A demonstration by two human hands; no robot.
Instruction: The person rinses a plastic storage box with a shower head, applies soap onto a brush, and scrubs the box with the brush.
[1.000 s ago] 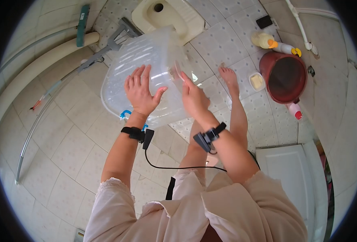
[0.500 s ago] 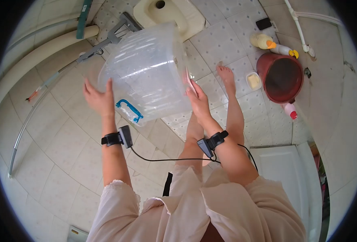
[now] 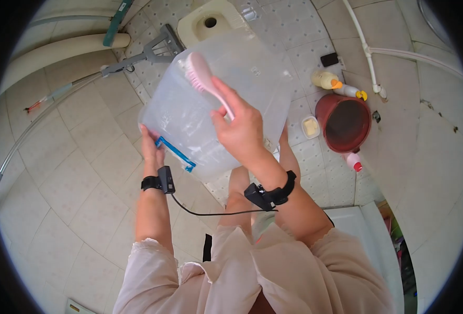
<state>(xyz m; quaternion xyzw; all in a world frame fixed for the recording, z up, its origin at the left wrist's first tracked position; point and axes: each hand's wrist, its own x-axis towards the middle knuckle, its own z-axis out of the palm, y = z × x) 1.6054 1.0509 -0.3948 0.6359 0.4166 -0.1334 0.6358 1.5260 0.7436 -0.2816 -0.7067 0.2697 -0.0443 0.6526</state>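
Note:
A pink brush (image 3: pixel 200 73) is held by its handle in my right hand (image 3: pixel 242 128), over the clear plastic bin (image 3: pixel 268 78). Its bristles face left, above the bin's far left part. The bin is tilted, and a blue handle (image 3: pixel 176 153) shows on its near left side. My left hand (image 3: pixel 152 149) grips the bin's left edge beside that handle, its fingertips partly hidden by the plastic.
Beyond the bin is a squat toilet (image 3: pixel 205 11), with a grey mop head (image 3: pixel 163 47) to its left. On the right are a red bucket (image 3: pixel 322 110), a soap dish (image 3: pixel 310 127), several bottles (image 3: pixel 323 79) and a black object (image 3: pixel 329 59).
The bin has turned so that a broad face shows upward. My left hand has closed on its left edge. My right hand has carried the brush from the bin's right side to above it.

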